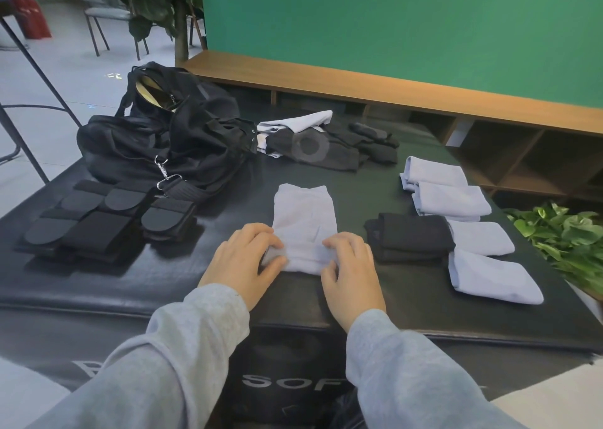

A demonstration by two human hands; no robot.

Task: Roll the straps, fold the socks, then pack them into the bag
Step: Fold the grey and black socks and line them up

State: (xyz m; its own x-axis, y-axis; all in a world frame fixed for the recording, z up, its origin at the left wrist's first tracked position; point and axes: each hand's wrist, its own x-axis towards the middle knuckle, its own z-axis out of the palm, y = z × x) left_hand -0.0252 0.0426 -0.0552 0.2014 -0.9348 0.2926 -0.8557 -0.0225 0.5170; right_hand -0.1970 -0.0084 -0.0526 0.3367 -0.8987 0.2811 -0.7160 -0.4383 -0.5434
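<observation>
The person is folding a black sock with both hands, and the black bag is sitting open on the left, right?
Not quite. In the head view the sock under the left hand and right hand is light lavender, not black. The rest holds: both hands work it, and the black bag sits open on the left.

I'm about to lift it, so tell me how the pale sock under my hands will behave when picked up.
The pale sock is thin creased cloth, so it is likely floppy and light. Lifted by one end it would probably unfold, since only the left hand and right hand pin its near fold. It should not roll.
</observation>
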